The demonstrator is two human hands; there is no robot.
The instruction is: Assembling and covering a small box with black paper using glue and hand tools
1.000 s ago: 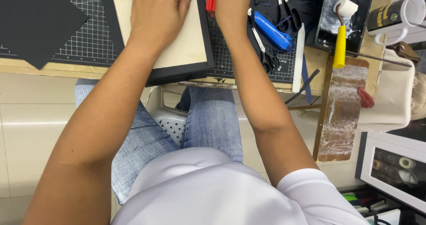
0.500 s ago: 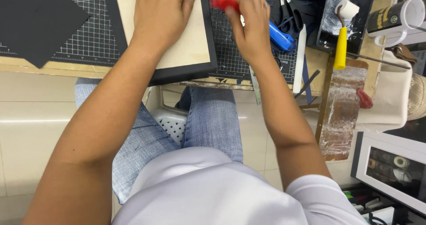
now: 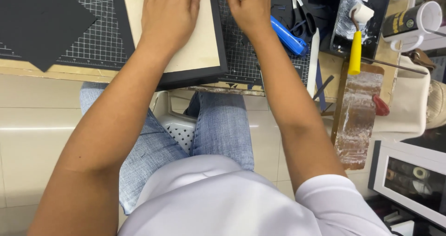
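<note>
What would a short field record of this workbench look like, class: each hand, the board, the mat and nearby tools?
left hand: flat on the tan board
right hand: at the board's right edge, on a mostly hidden red tool
board: tan, black-bordered, on the cutting mat
cutting mat: dark, gridded
nearby: blue tool, yellow-handled roller, mug

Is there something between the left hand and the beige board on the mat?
No. The left hand lies flat directly on the beige board, touching it. The right hand is beside the board's right edge.
</note>
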